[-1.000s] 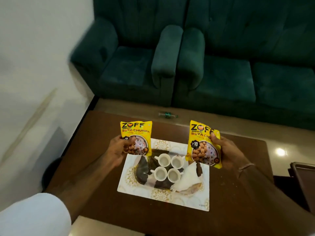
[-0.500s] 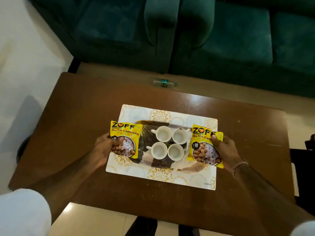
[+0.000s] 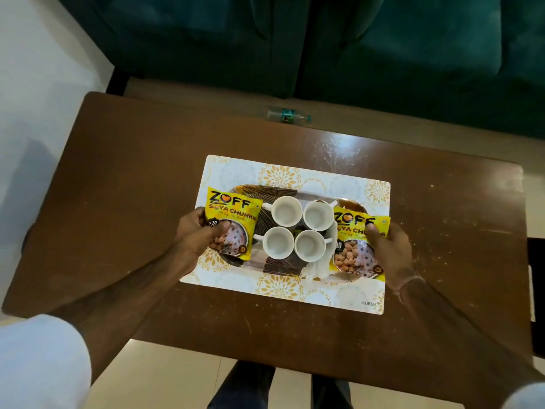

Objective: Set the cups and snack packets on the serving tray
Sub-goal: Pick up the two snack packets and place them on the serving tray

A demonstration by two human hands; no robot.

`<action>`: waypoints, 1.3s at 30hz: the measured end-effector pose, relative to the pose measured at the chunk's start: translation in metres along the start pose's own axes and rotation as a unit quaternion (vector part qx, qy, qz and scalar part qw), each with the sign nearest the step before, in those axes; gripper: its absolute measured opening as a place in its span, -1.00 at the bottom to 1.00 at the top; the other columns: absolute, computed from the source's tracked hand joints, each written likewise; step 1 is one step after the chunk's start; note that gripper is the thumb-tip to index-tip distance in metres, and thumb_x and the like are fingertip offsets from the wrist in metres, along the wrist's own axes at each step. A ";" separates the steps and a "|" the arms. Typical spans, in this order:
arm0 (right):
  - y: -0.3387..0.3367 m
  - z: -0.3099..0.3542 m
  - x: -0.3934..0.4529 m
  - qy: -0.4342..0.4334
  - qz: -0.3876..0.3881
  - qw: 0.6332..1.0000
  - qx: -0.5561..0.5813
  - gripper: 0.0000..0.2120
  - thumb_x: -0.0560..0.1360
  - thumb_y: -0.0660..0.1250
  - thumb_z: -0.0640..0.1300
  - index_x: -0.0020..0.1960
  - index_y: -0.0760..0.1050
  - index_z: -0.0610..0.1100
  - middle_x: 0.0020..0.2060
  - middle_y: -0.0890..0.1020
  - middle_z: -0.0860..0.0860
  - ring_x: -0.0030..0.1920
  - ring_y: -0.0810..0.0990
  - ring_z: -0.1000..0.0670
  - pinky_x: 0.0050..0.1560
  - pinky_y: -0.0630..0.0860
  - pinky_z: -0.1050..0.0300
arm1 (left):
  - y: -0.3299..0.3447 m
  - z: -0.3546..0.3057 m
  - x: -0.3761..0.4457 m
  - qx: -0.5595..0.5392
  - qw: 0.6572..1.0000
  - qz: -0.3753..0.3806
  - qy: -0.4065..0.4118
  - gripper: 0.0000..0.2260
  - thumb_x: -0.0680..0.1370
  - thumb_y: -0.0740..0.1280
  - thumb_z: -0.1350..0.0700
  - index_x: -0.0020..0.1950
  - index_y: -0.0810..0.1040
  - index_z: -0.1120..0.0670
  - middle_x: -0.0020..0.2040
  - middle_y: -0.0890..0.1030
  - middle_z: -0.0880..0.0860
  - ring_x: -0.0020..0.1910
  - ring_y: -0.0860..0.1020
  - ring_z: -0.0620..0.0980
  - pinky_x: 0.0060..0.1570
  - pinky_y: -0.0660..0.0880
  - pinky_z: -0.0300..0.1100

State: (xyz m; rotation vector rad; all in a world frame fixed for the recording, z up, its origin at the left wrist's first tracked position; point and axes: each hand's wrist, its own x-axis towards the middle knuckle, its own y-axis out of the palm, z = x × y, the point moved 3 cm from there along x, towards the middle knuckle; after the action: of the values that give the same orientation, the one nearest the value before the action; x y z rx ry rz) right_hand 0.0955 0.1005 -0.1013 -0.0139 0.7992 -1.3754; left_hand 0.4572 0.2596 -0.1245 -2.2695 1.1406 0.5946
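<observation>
Four white cups (image 3: 297, 229) stand upright in a tight two-by-two block at the middle of the serving tray (image 3: 275, 264), their rims touching or nearly so and their handles pointing outward. Over the tray's left end the left hand (image 3: 198, 231) grips a yellow snack packet (image 3: 233, 221), thumb across its front. Over the right end the right hand (image 3: 389, 246) clasps a second yellow packet (image 3: 355, 246), thumb pressed on the printed face; whether either packet touches the tray cannot be told. A white napkin (image 3: 318, 265) lies crumpled on the tray beside the right packet. The tray sits on a floral placemat (image 3: 295, 290), centred on a brown wooden table (image 3: 132, 187). Beyond the table a plastic bottle (image 3: 289, 115) lies on the floor before a green sofa (image 3: 383, 54).
</observation>
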 end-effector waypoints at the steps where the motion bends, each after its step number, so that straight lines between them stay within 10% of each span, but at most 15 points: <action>1: -0.003 0.000 0.001 0.005 -0.011 1.000 0.010 -0.76 0.58 0.34 -0.04 0.17 0.57 -0.15 0.03 0.69 -0.14 0.09 0.64 -0.21 0.15 0.56 -0.24 | 0.000 0.000 -0.001 0.010 1.000 -0.003 0.005 -0.78 0.37 0.56 0.24 -0.08 0.62 0.03 -0.21 0.71 0.04 -0.28 0.67 0.04 -0.39 0.57 -0.12; 6: -0.024 -0.003 0.009 0.054 -0.033 0.993 0.094 -0.77 0.58 0.33 -0.11 0.18 0.57 -0.21 0.07 0.67 -0.21 0.11 0.64 -0.27 0.20 0.54 -0.29 | 0.002 -0.007 -0.006 0.103 0.993 -0.034 0.046 -0.43 0.28 0.61 0.17 0.20 0.46 -0.02 0.16 0.57 0.13 0.10 0.58 0.20 0.00 0.58 0.23; 12: -0.038 0.001 0.013 0.089 -0.013 0.983 0.159 -0.68 0.59 0.31 -0.17 0.27 0.51 -0.34 0.15 0.62 -0.31 0.09 0.63 -0.32 0.18 0.54 -0.26 | 0.027 -0.038 -0.045 0.276 0.915 -0.230 0.181 -0.38 0.31 0.47 0.08 0.34 0.38 0.01 0.35 0.37 0.08 0.33 0.30 0.17 0.18 0.20 -0.01; 18: -0.043 0.007 0.014 0.102 0.020 0.973 0.205 -0.74 0.60 0.29 -0.14 0.19 0.56 -0.28 -0.25 0.74 0.03 -0.15 0.68 -0.15 -0.12 0.67 -0.01 | 0.154 -0.058 -0.110 0.361 0.826 0.001 0.433 -0.69 0.44 0.35 -0.07 0.15 0.59 -0.02 0.24 0.53 -0.05 0.28 0.39 0.07 0.25 0.22 0.07; 22: -0.042 0.009 0.021 0.102 0.037 0.968 0.225 -0.85 0.59 0.30 -0.13 0.05 0.60 -0.17 -0.30 0.74 0.08 -0.31 0.72 0.01 -0.34 0.64 0.15 | 0.207 -0.047 -0.125 0.464 0.772 0.062 0.429 -0.61 0.45 0.29 -0.08 0.20 0.57 0.07 0.26 0.53 0.01 0.36 0.35 0.11 0.39 0.08 0.19; 27: -0.035 0.010 0.023 0.108 0.049 0.970 0.212 -0.77 0.59 0.31 -0.10 0.17 0.60 -0.19 -0.08 0.74 -0.04 -0.09 0.71 -0.14 -0.06 0.65 -0.01 | 0.234 -0.039 -0.129 0.524 0.723 0.138 0.429 -0.52 0.32 0.33 0.06 0.24 0.38 0.03 0.13 0.58 0.16 0.28 0.42 0.24 0.43 -0.01 0.34; 33: -0.031 0.015 0.034 0.106 0.036 0.972 0.204 -0.78 0.58 0.32 -0.16 0.16 0.59 -0.25 0.02 0.68 -0.15 -0.16 0.73 -0.02 -0.16 0.66 0.10 | 0.256 -0.026 -0.134 0.662 0.612 0.173 0.395 -0.25 0.43 0.27 -0.04 0.56 0.15 0.21 0.48 0.34 0.26 0.49 0.19 0.35 0.43 -0.30 0.36; 39: -0.015 0.005 0.035 0.101 -0.012 0.988 0.117 -0.70 0.56 0.37 -0.11 0.23 0.55 -0.25 0.14 0.66 -0.20 0.11 0.63 -0.21 0.15 0.57 -0.13 | 0.264 -0.005 -0.150 0.622 0.676 0.184 0.350 -0.23 0.44 0.28 -0.04 0.53 0.14 0.31 0.51 0.21 0.34 0.51 0.15 0.32 0.52 -0.12 0.16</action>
State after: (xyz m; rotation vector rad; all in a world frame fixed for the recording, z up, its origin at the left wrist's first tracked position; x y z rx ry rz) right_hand 0.0844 0.0639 -0.1076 0.3040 0.8014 -1.5025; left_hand 0.1583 0.2117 -0.0992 -0.9692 1.6074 -0.8640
